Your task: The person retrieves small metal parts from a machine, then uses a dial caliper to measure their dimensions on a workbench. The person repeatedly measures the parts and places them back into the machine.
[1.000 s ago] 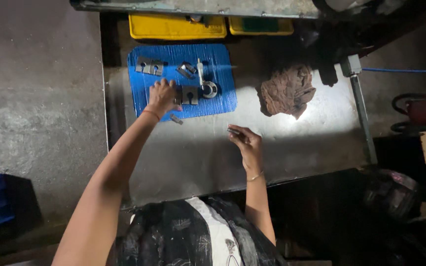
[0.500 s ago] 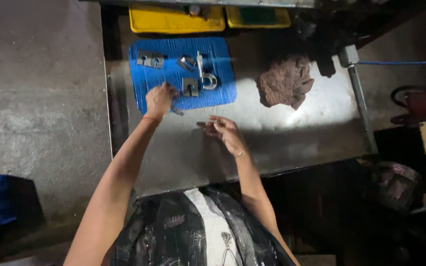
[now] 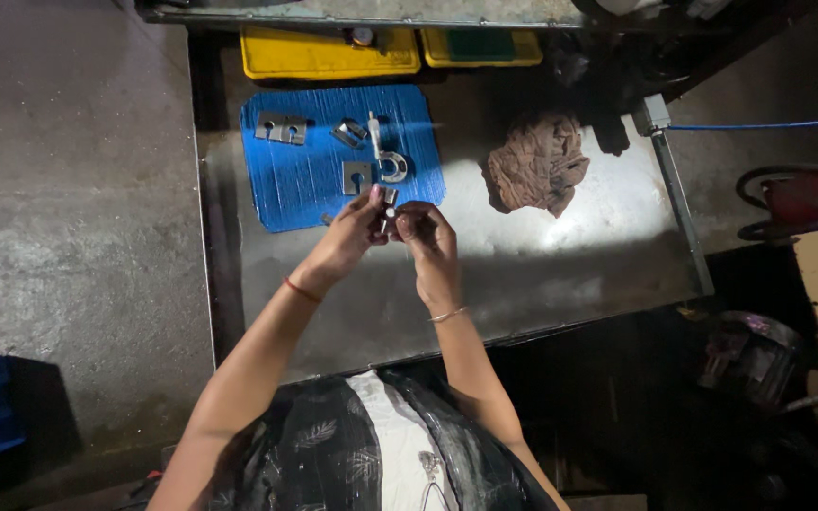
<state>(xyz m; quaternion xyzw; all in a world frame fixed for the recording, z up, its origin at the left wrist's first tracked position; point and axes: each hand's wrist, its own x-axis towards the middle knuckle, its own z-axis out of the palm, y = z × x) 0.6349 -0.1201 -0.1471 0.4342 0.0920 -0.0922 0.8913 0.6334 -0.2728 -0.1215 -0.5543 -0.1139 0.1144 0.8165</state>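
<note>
Small metal part (image 3: 387,210), now pinched between left hand (image 3: 350,237) and right hand (image 3: 425,232), which have come together over the worktop (image 3: 560,237) beside the blue mat (image 3: 305,180); brown rag (image 3: 536,163) unmoved.

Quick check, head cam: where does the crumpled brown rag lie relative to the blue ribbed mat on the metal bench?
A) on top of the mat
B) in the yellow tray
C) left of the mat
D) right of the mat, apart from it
D: the crumpled brown rag lies on bare metal bench, right of the blue ribbed mat, with a gap between them.
</note>
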